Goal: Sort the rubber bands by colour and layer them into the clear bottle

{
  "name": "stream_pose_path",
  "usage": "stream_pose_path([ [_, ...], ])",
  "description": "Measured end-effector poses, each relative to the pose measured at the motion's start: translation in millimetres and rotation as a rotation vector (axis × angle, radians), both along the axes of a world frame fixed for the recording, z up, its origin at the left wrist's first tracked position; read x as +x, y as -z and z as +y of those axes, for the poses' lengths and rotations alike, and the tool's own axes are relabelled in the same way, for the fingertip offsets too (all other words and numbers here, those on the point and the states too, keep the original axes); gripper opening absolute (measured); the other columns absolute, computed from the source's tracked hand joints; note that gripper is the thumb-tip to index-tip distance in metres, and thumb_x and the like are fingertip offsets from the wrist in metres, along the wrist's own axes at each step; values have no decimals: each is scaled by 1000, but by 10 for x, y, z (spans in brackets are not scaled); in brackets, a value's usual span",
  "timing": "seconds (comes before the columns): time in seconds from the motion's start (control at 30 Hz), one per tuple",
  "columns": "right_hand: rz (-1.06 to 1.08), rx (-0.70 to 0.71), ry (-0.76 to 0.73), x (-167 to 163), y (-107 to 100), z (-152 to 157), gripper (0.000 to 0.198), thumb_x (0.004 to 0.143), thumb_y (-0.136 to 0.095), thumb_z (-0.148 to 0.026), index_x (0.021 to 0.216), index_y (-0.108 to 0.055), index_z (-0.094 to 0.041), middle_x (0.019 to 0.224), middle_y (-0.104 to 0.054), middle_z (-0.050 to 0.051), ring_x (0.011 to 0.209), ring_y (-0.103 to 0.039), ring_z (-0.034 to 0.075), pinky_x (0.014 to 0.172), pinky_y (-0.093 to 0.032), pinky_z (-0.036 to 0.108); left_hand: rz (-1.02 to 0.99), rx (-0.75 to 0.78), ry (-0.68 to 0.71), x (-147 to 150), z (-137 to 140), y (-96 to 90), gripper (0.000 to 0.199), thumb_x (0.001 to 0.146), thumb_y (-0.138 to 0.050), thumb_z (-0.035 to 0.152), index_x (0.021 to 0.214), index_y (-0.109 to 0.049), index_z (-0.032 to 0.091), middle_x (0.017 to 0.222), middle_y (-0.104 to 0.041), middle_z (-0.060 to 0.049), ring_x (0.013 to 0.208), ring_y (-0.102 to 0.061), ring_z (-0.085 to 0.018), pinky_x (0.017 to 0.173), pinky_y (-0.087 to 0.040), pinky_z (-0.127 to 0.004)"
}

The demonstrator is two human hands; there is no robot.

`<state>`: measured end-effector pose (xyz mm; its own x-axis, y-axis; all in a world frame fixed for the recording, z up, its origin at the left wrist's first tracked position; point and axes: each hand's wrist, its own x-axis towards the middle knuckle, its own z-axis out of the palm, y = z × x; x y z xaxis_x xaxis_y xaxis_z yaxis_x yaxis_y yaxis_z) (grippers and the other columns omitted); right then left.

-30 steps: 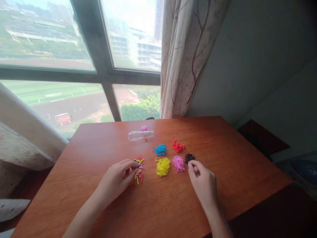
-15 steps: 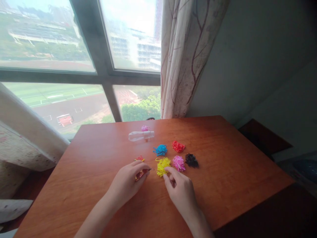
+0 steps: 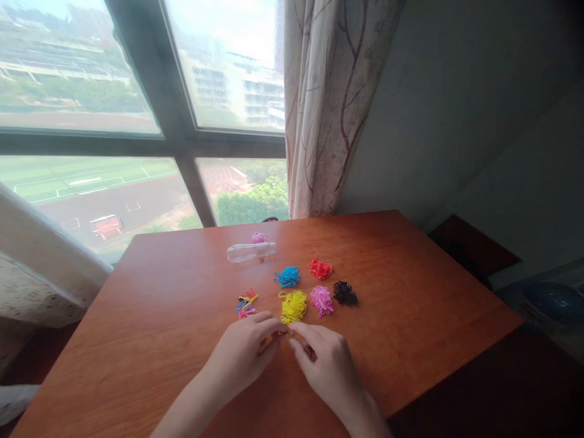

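Note:
My left hand [image 3: 250, 344] is closed, its thumb and fingertips pinching a small dark rubber band [image 3: 285, 333]. My right hand [image 3: 326, 359] meets it from the right, thumb and forefinger drawn together at the band's other end. A thin yellowish strand seems to lie there, but it is too small to make out. Just beyond the fingertips is a pile of yellow rubber bands [image 3: 293, 305]. A small mixed-colour bunch of rubber bands [image 3: 247, 302] lies beyond my left hand.
On the wooden table [image 3: 182, 340] are piles of blue [image 3: 287, 277], red [image 3: 321, 268], pink [image 3: 322, 301] and black rubber bands [image 3: 345, 293]. Farther back lies a clear plastic bag [image 3: 250, 252] with a pink item [image 3: 260, 238] behind it. A window and curtain [image 3: 319, 109] stand beyond.
My right hand has drawn back from the yellow pile, and the two hands' fingertips have come together. My left hand has moved off the mixed bunch, which now shows more fully. The view has shifted slightly.

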<state>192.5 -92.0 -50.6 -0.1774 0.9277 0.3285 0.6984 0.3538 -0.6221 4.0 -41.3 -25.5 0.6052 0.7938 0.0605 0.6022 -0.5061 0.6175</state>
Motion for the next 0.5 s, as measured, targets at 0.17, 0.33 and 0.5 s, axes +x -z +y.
stream_pose_path([
  [0.17,-9,14,8,-5,-10,-11,19,94,-50,-19,99,-68,-23,79,-70,1,70,-64,16,66,-44,24,8,-2,12,18,-20,-18,24,90,-48,17,95,-71,25,85,-69,-3,73,-63,-14,65,-45,-21],
  [0.33,17,39,131,209,54,28,19,95,-51,-24,99,-69,-21,81,-72,3,70,-67,16,65,-48,23,20,20,-16,-39,-13,-28,23,88,-47,16,92,-69,22,83,-68,-3,70,-62,-14,64,-46,-22],
  [0.5,-50,55,390,735,147,83,29,95,-49,-37,97,-72,-19,74,-70,5,61,-63,16,62,-48,25,36,46,-45,-149,20,-5,22,88,-45,15,88,-67,22,80,-67,-2,68,-62,-14,62,-45,-22],
])
